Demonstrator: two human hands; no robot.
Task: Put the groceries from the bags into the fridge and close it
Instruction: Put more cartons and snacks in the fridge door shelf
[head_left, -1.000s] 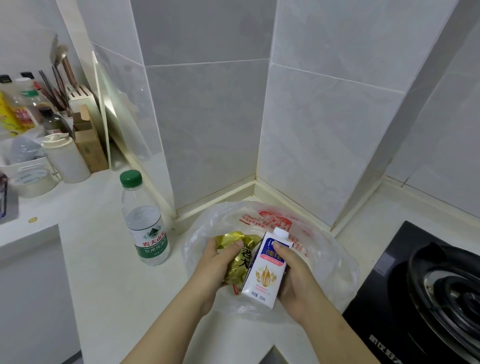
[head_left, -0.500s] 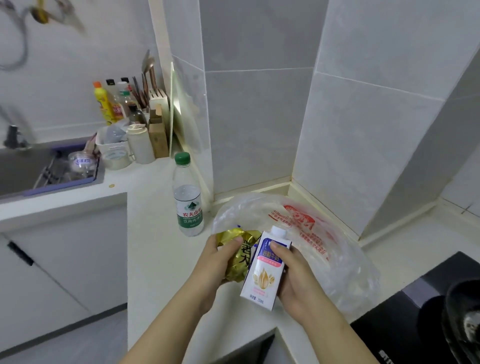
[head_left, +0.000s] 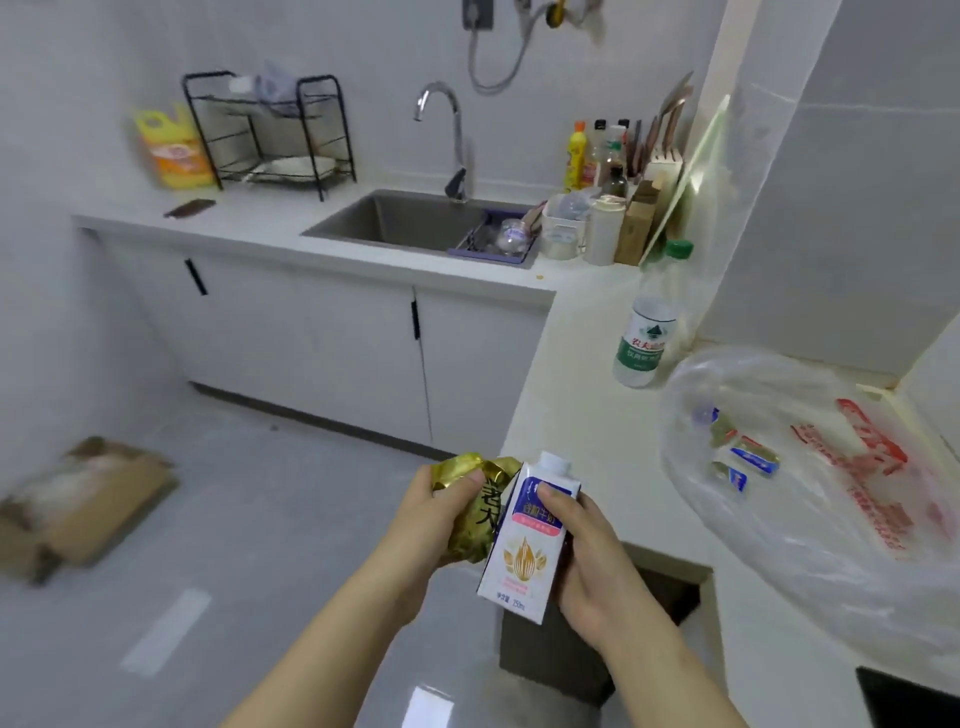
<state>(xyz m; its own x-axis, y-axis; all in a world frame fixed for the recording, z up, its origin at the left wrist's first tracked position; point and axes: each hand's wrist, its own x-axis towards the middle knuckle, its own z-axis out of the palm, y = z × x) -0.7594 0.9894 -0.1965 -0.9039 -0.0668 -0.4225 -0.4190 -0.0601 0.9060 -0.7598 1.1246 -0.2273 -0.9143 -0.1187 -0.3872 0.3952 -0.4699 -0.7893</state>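
On the white milk carton (head_left: 524, 540) gripped in our right hand (head_left: 587, 561) we read "250ml" at the bottom edge. The blue band above it carries white Chinese characters, of which the last two look like 牛奶. The gold packet (head_left: 480, 519) held in our left hand (head_left: 436, 514) shows large black characters, 老 over 大, partly hidden. On the bench, the water bottle (head_left: 644, 338) has a label with red 农夫 and two more smeared characters. The red print on the plastic bag (head_left: 857, 467) is too blurred to read.
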